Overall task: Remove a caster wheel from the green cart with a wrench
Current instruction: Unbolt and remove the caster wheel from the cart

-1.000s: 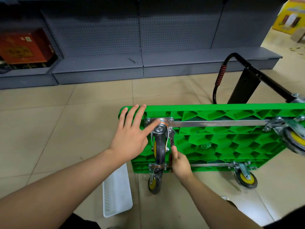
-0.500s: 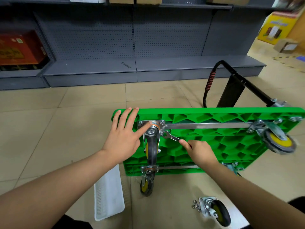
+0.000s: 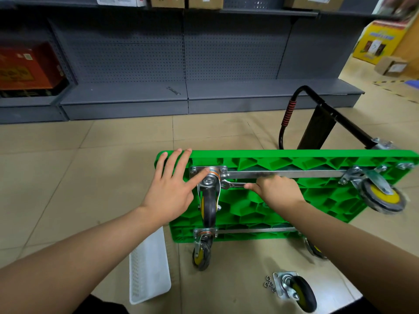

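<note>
The green cart [image 3: 283, 200] lies upside down on the tiled floor, ribbed underside up. A black caster wheel [image 3: 209, 209] stands on its steel mounting plate at the cart's near-left corner. My left hand [image 3: 172, 189] lies flat on that corner, fingers spread, thumb tip touching the caster's swivel top. My right hand [image 3: 275, 189] grips the handle of a silver wrench [image 3: 233, 184]. The wrench lies level, and its open jaw meets the right side of the caster's plate.
A loose caster [image 3: 294, 291] with several washers [image 3: 269, 285] lies on the floor at the front right. A white perforated tray [image 3: 148, 268] sits by my left forearm. The black cart handle [image 3: 317, 118] lies behind the cart. Grey shelving holds another wrench [image 3: 173, 90].
My right hand moved from beside the wheel's lower part up and to the right, and the wrench swung with it until level. My left hand stayed put. The view tilted upward.
</note>
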